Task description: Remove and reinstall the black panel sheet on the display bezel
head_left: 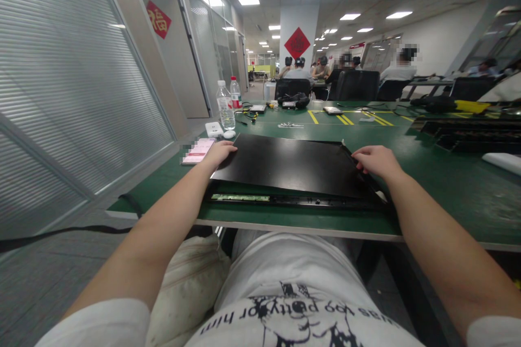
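A glossy black flat panel (288,160), which looks like a display panel, lies tilted over a thin black frame (317,202) on the table. Its near edge stands slightly apart from the frame's near strip. A narrow green circuit board (240,197) shows along that strip at the left. My left hand (222,153) is closed on the panel's left edge, its thumb hidden from view. At the opposite side, my right hand (376,160) pinches the right side strip of the black frame, close by the panel's edge.
The green table (448,184) carries a phone (199,150), a white box (214,129) and a water bottle (225,105) at left. Stacked black strips (459,134) lie at right, near a white object (502,162). Cables and small devices sit at the back; people sit beyond.
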`<state>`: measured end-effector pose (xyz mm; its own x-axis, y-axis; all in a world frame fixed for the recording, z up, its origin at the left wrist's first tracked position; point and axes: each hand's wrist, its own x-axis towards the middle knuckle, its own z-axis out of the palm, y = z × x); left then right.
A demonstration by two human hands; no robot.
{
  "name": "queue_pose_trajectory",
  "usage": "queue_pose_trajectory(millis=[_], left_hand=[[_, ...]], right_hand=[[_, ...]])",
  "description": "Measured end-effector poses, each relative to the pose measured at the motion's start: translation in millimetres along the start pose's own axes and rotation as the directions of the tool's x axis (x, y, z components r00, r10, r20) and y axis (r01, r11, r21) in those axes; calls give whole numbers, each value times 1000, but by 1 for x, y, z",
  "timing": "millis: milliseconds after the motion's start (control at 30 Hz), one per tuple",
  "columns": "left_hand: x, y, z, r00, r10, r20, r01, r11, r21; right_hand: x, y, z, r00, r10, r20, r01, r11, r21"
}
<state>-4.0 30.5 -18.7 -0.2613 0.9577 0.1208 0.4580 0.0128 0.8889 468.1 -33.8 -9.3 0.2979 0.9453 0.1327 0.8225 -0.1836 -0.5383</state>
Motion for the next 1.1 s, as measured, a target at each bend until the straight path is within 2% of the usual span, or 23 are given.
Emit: queue_pose_trajectory(millis=[200, 433, 900, 1100], left_hand=[[0, 0, 0, 999, -32, 39, 34, 999, -39], [-4, 2, -1, 999, -16, 34, 16, 1000, -18], [-15, 14, -5, 999, -31, 14, 32, 988, -153], [-12, 15, -7, 1000, -24, 4, 24, 987, -159]], right_hand=[[-1, -2, 0, 1000, 11, 5, -11, 1000, 14], [-3, -3, 0, 1000, 17, -2, -16, 1000, 23], [-2, 0, 0, 1000, 19, -9, -18, 1000, 24], [-1, 0, 1, 1000, 28, -9, -28, 999, 42]])
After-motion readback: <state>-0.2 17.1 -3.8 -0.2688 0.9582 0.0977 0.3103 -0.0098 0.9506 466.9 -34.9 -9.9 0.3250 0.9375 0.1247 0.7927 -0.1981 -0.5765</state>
